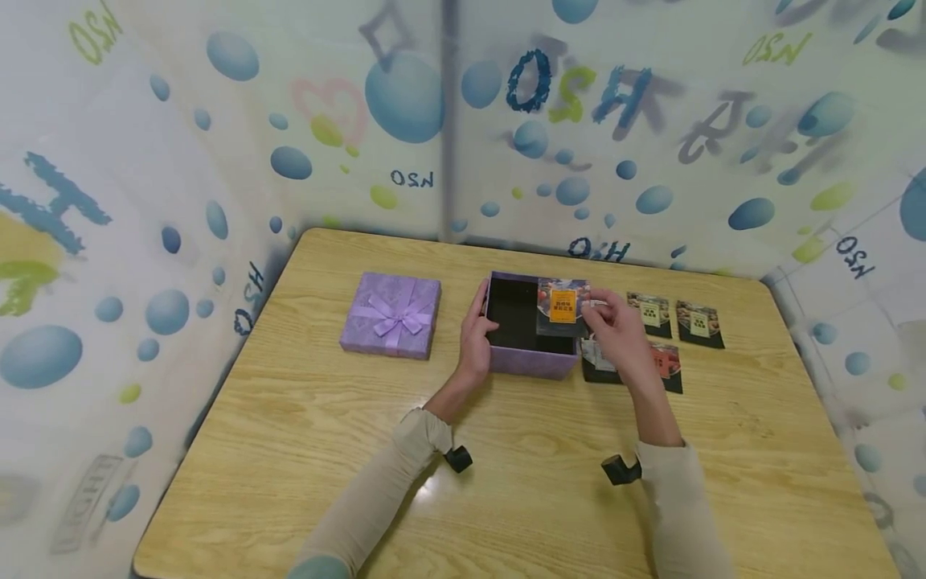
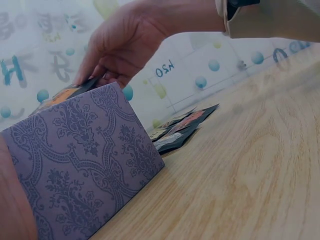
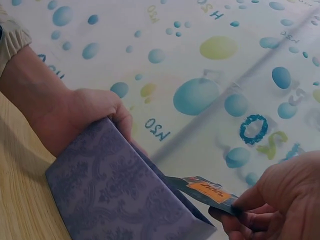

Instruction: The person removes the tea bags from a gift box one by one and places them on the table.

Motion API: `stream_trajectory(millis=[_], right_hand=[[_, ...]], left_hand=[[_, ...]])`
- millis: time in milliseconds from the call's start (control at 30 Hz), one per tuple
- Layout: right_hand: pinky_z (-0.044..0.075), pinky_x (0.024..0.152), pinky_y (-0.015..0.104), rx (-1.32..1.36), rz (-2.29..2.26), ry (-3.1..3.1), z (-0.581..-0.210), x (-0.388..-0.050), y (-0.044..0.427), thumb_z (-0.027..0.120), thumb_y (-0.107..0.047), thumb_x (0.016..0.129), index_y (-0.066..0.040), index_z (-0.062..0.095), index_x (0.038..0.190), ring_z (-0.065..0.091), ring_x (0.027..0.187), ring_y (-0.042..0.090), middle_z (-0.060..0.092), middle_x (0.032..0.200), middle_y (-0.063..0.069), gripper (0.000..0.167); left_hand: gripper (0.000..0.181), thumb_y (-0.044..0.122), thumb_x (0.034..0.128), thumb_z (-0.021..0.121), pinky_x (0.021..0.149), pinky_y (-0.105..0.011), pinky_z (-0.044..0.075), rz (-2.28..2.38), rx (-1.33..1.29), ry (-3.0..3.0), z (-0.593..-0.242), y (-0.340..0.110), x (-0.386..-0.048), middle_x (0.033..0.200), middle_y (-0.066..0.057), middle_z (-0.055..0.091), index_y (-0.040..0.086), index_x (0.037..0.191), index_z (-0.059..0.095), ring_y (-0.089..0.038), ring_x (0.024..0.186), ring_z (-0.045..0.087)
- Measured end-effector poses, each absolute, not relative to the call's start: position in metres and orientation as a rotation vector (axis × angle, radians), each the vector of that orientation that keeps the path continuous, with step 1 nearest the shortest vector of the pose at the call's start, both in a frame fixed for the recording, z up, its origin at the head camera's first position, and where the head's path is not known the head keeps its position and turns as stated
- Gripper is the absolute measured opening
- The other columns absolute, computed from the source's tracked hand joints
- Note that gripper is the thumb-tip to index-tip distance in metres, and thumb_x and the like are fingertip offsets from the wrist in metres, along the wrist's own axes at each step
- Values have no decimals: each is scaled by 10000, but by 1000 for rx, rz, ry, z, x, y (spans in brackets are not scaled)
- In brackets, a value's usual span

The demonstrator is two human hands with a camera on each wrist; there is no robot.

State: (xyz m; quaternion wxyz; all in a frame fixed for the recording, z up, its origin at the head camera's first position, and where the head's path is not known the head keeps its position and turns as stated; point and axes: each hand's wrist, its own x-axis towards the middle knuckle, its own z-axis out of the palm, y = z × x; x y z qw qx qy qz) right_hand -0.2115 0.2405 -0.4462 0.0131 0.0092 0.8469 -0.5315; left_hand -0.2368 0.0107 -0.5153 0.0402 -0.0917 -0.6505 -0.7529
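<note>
My left hand [image 1: 475, 342] grips the left side of an open purple patterned box [image 1: 531, 363], its thumb over the rim. The box has a black inside. Over the right part of its opening is a flat dark packet [image 1: 563, 307] with an orange label. My right hand [image 1: 618, 328] pinches that packet by its right edge between thumb and fingers, as the right wrist view also shows for the packet [image 3: 209, 191]. In the left wrist view, the patterned box wall [image 2: 85, 155] hides most of the packet.
A purple lid [image 1: 391, 315] with a ribbon bow lies left of the box. Right of it lie packets with pale green labels, one packet [image 1: 699, 323] farthest right, plus a red-labelled packet [image 1: 667, 366] and a grey-labelled one [image 1: 599, 362] partly under my right hand. The wooden table [image 1: 535, 466] meets printed curtains behind.
</note>
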Motion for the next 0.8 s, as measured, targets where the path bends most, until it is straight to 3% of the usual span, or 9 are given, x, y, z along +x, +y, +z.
stream_trajectory(millis=[333, 467, 567, 667, 800], right_hand=[[433, 665, 273, 120, -1603, 2700, -448, -201, 267, 516, -247, 1102, 26, 498, 1505, 494, 717, 136, 666, 827, 22, 487], [454, 666, 257, 130, -1617, 2711, -451, -198, 274, 519, -232, 1101, 46, 491, 1506, 498, 718, 126, 663, 858, 71, 492], [481, 682, 240, 157, -1614, 2711, -453, -196, 279, 512, -250, 1103, 48, 476, 1520, 528, 744, 89, 712, 972, 103, 514], [469, 626, 250, 185, -1634, 2698, -454, -193, 285, 507, -282, 1104, 38, 475, 1527, 529, 714, 94, 738, 992, -7, 532], [367, 487, 311, 176, -1702, 2647, -454, -189, 296, 508, -293, 1103, 31, 489, 1513, 407, 509, 118, 642, 770, -168, 523]], left_hand=[[761, -63, 899, 323, 1263, -453, 157, -2333, -260, -1941, -539, 13, -248, 1723, -99, 238, 30, 1652, 263, -210, 1590, 172], [768, -48, 893, 334, 1257, -446, 180, -2325, -269, -1945, -540, 12, -249, 1719, -58, 260, 43, 1653, 275, -182, 1582, 195], [763, -43, 898, 332, 1255, -447, 185, -2315, -274, -1954, -540, 12, -248, 1719, -57, 261, 43, 1653, 275, -184, 1582, 197], [760, -38, 897, 343, 1258, -450, 179, -2311, -283, -1954, -540, 13, -247, 1716, -51, 267, 41, 1651, 284, -191, 1584, 192], [752, -62, 904, 337, 1259, -459, 174, -2295, -289, -1965, -539, 14, -247, 1715, -73, 265, 31, 1648, 281, -214, 1587, 190]])
